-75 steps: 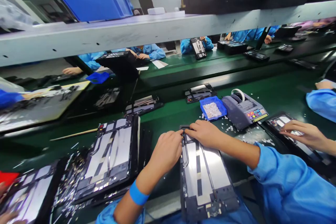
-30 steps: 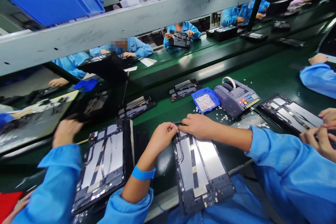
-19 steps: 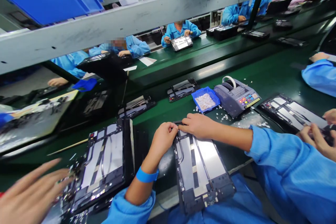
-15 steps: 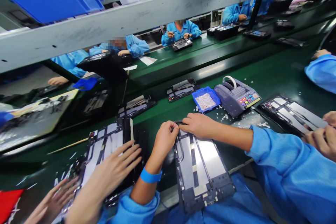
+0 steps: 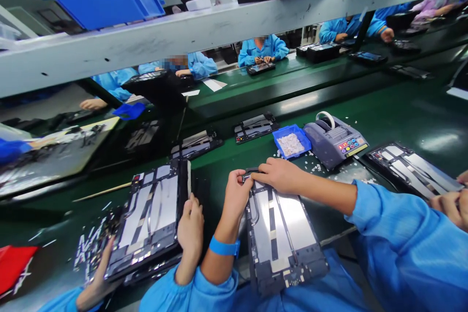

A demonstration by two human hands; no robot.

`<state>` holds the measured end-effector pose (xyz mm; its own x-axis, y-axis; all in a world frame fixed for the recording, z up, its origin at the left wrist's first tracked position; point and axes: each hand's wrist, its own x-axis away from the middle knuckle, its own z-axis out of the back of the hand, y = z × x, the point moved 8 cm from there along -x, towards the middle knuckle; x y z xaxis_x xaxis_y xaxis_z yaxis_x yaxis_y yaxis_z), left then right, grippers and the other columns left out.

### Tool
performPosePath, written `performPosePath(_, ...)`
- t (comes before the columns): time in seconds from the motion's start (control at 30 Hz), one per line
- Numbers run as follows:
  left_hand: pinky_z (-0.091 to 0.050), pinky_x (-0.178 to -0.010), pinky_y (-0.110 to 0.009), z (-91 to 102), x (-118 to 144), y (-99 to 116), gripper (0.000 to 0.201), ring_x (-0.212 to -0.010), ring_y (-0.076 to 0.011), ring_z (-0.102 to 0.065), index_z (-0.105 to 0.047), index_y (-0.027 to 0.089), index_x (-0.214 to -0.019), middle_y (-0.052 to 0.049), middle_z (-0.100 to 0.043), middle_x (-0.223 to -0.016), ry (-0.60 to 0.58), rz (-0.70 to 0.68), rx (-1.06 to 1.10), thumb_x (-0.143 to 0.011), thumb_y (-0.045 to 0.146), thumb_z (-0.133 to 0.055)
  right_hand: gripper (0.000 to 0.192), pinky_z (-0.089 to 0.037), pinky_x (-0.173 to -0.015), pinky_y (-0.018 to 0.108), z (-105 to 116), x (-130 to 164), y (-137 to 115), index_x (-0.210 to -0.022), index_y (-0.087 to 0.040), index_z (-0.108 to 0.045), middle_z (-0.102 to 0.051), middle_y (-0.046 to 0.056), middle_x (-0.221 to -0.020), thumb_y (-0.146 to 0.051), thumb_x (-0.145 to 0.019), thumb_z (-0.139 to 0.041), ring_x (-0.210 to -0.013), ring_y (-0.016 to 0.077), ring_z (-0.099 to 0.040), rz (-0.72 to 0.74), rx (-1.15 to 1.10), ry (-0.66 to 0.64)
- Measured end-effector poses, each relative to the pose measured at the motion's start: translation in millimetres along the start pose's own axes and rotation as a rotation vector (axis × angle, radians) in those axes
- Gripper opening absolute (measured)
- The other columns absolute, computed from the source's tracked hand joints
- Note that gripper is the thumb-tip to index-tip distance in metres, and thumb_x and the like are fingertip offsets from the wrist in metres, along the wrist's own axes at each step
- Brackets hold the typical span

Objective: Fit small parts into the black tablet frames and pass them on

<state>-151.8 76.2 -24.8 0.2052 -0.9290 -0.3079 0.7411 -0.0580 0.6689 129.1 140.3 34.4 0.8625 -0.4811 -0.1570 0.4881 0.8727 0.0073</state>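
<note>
An opened tablet, with silvery battery cells, dark ribbon cables and a circuit board showing, lies tilted over the bench's near edge against my lap. At its far left corner my left hand, with a blue band at the wrist, is closed in a pinch. My right hand reaches in over the far edge, its fingertips pressed together beside the left ones at the same corner. Whatever small part sits between the fingertips is hidden.
Left of me, a co-worker's hands hold another opened tablet on a stack. Beyond my right hand stand a blue tray of white bits and a grey tape dispenser. A shelf beam crosses above.
The co-worker's hands on the left have moved down from over their tablet to grip its sides. My hands stay at the same corner, fingers slightly shifted. The view has turned a little.
</note>
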Motion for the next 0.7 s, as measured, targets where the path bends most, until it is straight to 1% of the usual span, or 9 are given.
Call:
performPosePath(0.07,-0.033,-0.121,-0.062,5.2,7,-19,0.084,-0.137,-0.0369,-0.057,-0.073,0.030,-0.111,-0.014,-0.069,-0.122,-0.040,0.020,0.062,-0.084,0.084,-0.016,0.036,-0.043,-0.077,0.037,1,-2,0,-0.139,-0.019,-0.059,-0.063,0.012,-0.109,-0.020,-0.107,-0.041,-0.093,0.0257,-0.051,-0.004,0.018,-0.026)
performPosePath(0.17,-0.032,-0.122,-0.059,3.7,11,-35,0.080,-0.139,-0.0326,-0.056,-0.076,0.034,-0.103,-0.010,-0.072,-0.121,-0.091,0.042,0.148,-0.086,0.083,-0.015,0.037,-0.044,-0.076,0.037,0,-4,-2,-0.140,-0.019,-0.058,-0.063,0.013,-0.110,-0.020,-0.107,-0.042,-0.092,0.0259,-0.052,0.015,0.040,-0.063)
performPosePath(0.27,-0.028,-0.124,-0.059,7.0,12,-36,0.076,-0.143,-0.0324,-0.052,-0.077,0.033,-0.097,-0.010,-0.073,-0.121,-0.091,0.032,0.153,-0.087,0.084,-0.021,0.042,-0.043,-0.076,0.037,1,-9,-2,-0.146,-0.022,-0.054,-0.064,0.012,-0.111,-0.019,-0.106,-0.043,-0.092,0.0263,-0.054,0.019,0.055,-0.087)
performPosePath(0.37,-0.022,-0.126,-0.060,20.4,13,-23,0.076,-0.144,-0.0319,-0.051,-0.077,0.031,-0.096,-0.009,-0.074,-0.121,-0.095,-0.032,0.119,-0.090,0.082,-0.019,0.041,-0.043,-0.078,0.037,8,-10,4,-0.144,-0.023,-0.057,-0.066,0.012,-0.112,-0.018,-0.105,-0.044,-0.096,0.0275,-0.058,-0.012,0.046,-0.110)
performPosePath(0.43,-0.015,-0.128,-0.059,37.0,14,-9,0.075,-0.147,-0.0308,-0.047,-0.076,0.032,-0.099,-0.009,-0.074,-0.124,-0.094,-0.100,0.080,-0.093,0.079,-0.019,0.038,-0.043,-0.083,0.037,18,-2,17,-0.139,-0.020,-0.061,-0.068,0.013,-0.115,-0.018,-0.104,-0.044,-0.102,0.0277,-0.060,-0.137,0.011,-0.100)
performPosePath(0.53,-0.006,-0.131,-0.059,70.4,17,2,0.071,-0.152,-0.0281,-0.041,-0.075,0.034,-0.106,-0.006,-0.071,-0.131,-0.069,-0.150,0.052,-0.099,0.072,-0.015,0.034,-0.044,-0.087,0.036,26,37,49,-0.124,-0.012,-0.067,-0.071,0.017,-0.116,-0.026,-0.106,-0.042,-0.105,0.0281,-0.065,-0.552,-0.099,-0.099)
performPosePath(0.6,-0.008,-0.132,-0.057,95.6,16,-5,0.070,-0.152,-0.0259,-0.040,-0.074,0.037,-0.108,-0.003,-0.071,-0.129,-0.023,-0.119,0.096,-0.101,0.066,-0.011,0.039,-0.045,-0.082,0.035,14,72,53,-0.108,-0.011,-0.071,-0.074,0.018,-0.108,-0.036,-0.107,-0.040,-0.099,0.0286,-0.068,-0.739,-0.237,-0.223)
performPosePath(0.67,-0.015,-0.133,-0.052,124.1,14,-24,0.068,-0.151,-0.0245,-0.041,-0.073,0.039,-0.112,-0.004,-0.072,-0.122,0.087,-0.029,0.155,-0.101,0.064,-0.011,0.045,-0.046,-0.077,0.034,0,96,40,-0.095,-0.013,-0.071,-0.075,0.018,-0.100,-0.044,-0.105,-0.041,-0.092,0.0291,-0.070,-0.772,-0.383,-0.342)
performPosePath(0.7,-0.018,-0.133,-0.050,139.3,13,-37,0.066,-0.151,-0.0245,-0.042,-0.072,0.040,-0.116,-0.004,-0.072,-0.119,0.155,0.026,0.174,-0.100,0.064,-0.013,0.043,-0.046,-0.076,0.034,-1,102,32,-0.093,-0.013,-0.070,-0.075,0.018,-0.099,-0.045,-0.103,-0.043,-0.091,0.0291,-0.070,-0.764,-0.445,-0.336)
